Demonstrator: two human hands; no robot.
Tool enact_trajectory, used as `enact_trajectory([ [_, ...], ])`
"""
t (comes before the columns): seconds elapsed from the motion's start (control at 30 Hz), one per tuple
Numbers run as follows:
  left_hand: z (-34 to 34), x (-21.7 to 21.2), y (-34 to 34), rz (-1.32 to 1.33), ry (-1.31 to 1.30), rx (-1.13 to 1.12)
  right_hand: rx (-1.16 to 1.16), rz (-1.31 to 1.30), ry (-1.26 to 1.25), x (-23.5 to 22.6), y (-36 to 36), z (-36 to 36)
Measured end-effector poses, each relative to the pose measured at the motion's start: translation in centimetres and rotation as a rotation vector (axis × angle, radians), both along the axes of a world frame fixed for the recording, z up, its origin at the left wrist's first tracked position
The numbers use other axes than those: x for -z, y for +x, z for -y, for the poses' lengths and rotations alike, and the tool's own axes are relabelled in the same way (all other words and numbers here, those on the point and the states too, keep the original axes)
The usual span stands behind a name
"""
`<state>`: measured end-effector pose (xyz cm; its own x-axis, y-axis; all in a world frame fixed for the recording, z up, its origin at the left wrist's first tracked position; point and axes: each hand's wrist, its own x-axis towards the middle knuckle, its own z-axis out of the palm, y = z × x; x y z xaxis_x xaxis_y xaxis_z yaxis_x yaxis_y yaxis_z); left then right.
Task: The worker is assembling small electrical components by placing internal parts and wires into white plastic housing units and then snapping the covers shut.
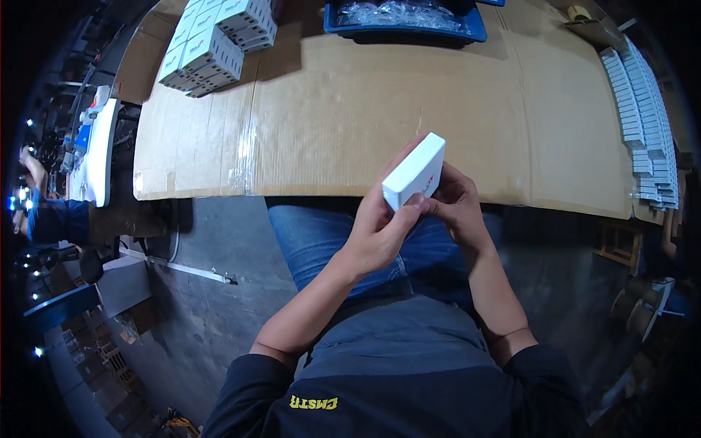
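Observation:
A small white carton (pixel 415 172) with red print on its face is held tilted above my lap, close to the table's front edge. My left hand (pixel 378 232) wraps round its left side and bottom, with the thumb on the lower front corner. My right hand (pixel 458 206) closes on the lower right of the same carton, its thumb and fingers pinching near the bottom edge. Both thumbs meet there. The fingers behind the carton are partly hidden.
The table (pixel 350 131) is covered with brown cardboard. White cartons (pixel 212 55) are stacked at the back left. A blue tray (pixel 409 33) holds clear plastic bags at the back. More white boxes (pixel 642 124) stand in rows at the right edge. Another person (pixel 51 212) is at far left.

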<state>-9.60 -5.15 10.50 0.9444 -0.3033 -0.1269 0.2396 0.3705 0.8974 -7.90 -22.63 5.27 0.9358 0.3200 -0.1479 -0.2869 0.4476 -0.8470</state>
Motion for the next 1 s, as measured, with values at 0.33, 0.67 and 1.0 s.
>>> enact_trajectory([
  [0.33, -2.8, 1.6, 1.3, 0.195, 0.203, -0.042, 0.074, 0.334, -0.205, -1.5, 0.5, 1.5],
  [0.67, -2.8, 1.7, 0.7, 0.236, 0.236, -0.088, 0.086, 0.405, -0.295, -1.9, 0.2, 1.0],
  [1.0, -3.1, 3.0, 0.6, -0.03, -0.15, -0.292, 0.154, 0.362, -0.294, -2.4, 0.1, -0.4],
])
